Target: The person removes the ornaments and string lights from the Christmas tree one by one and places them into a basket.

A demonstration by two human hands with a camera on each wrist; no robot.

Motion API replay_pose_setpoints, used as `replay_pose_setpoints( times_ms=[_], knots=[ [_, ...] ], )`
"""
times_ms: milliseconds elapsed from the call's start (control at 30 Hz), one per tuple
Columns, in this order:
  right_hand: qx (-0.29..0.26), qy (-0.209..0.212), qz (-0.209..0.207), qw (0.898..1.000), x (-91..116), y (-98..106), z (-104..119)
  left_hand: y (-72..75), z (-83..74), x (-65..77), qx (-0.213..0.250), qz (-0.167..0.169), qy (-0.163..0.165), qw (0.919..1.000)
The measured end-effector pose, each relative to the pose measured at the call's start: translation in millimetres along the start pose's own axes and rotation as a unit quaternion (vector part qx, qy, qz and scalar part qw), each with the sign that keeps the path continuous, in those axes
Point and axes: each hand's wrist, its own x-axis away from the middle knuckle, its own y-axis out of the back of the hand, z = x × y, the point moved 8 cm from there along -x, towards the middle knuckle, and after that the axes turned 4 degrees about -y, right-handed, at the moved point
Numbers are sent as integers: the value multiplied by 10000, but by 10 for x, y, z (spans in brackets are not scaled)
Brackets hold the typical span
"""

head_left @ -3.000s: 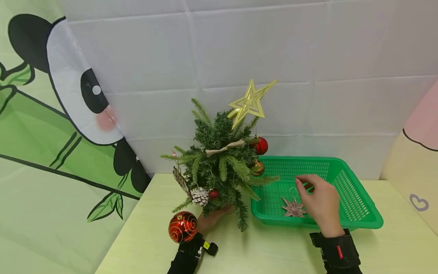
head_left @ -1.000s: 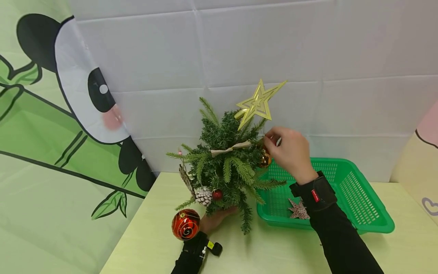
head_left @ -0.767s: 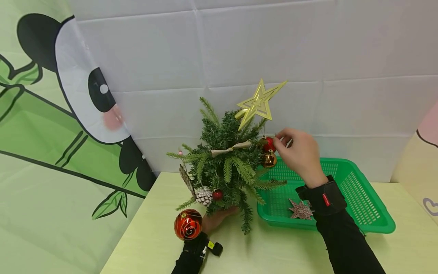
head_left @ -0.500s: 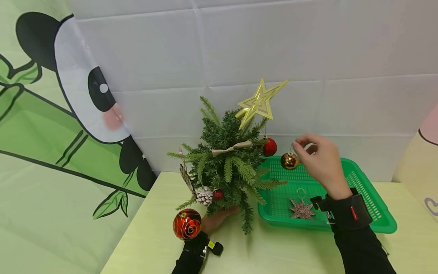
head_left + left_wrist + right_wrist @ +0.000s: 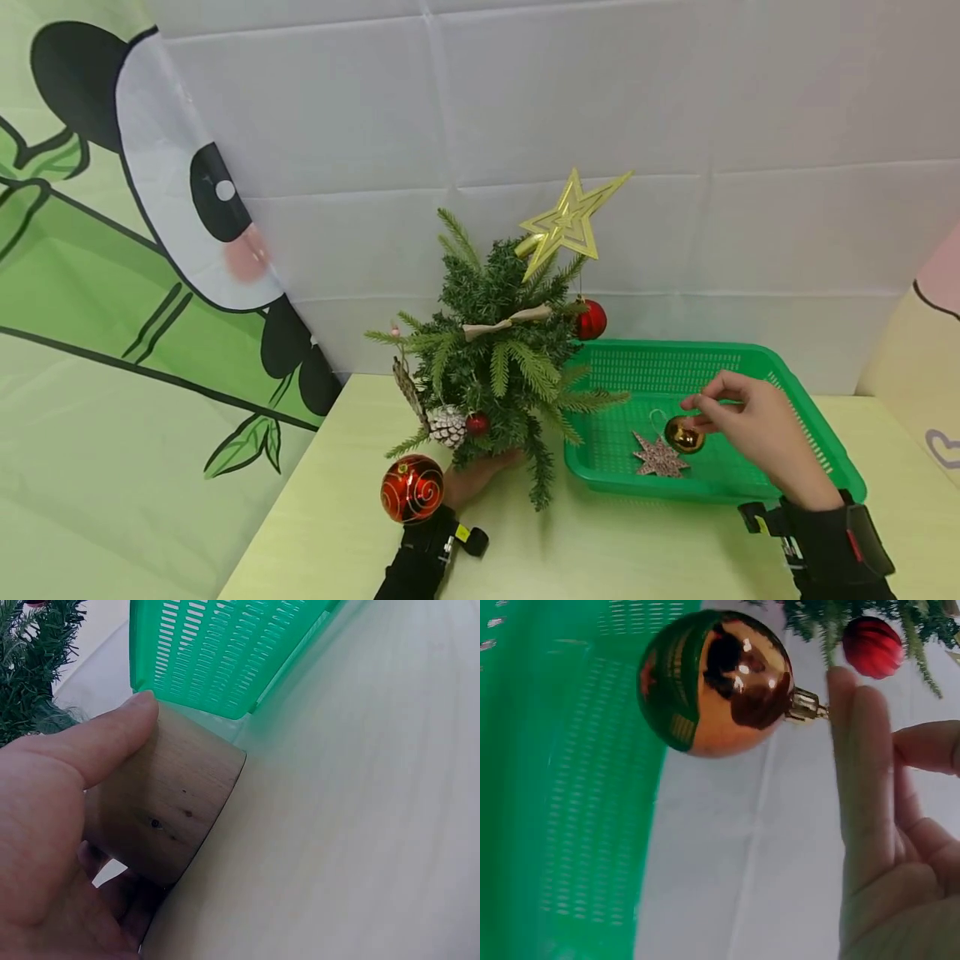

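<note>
A small Christmas tree [image 5: 495,375] stands on the table, topped by a gold star [image 5: 564,223]. My left hand [image 5: 472,482] grips its round wooden base [image 5: 176,791], with the thumb along the side in the left wrist view. Over the right side of the green basket [image 5: 765,492], my right hand [image 5: 765,421] pinches a shiny gold bauble [image 5: 685,434] near its cap [image 5: 804,706]; the hanging loop is hard to make out. Below, a glittery star ornament [image 5: 660,457] with a thread loop lies in the basket.
On the tree hang a red bauble [image 5: 591,319], a large swirled red bauble [image 5: 412,489], a frosted pine cone [image 5: 447,427], a small red ball [image 5: 477,424] and a beige bow [image 5: 507,322]. A white cloth [image 5: 585,92] covers the wall behind.
My right hand went from the basket to the tree's right side, took the gold bauble off there, and carried it right and down over the basket. My left hand stays on the base.
</note>
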Motion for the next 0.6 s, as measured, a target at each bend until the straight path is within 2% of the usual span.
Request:
replay_pose_setpoints(
  times_ms=[167, 367, 500, 600],
  knots=[
    [785, -227, -315, 9962, 91, -55, -255, 44, 171, -89, 495, -8, 39, 9988],
    [1607, -313, -255, 9862, 133, -152, -460, 12, 302, -179, 234, 70, 8, 9997],
    [1875, -222, -70, 9820, 112, -237, -521, 1, 299, -163, 260, 30, -6, 9997],
    [1944, -151, 5, 9808, 95, -270, -540, 6, 235, -113, 540, 53, -112, 9985]
  ],
)
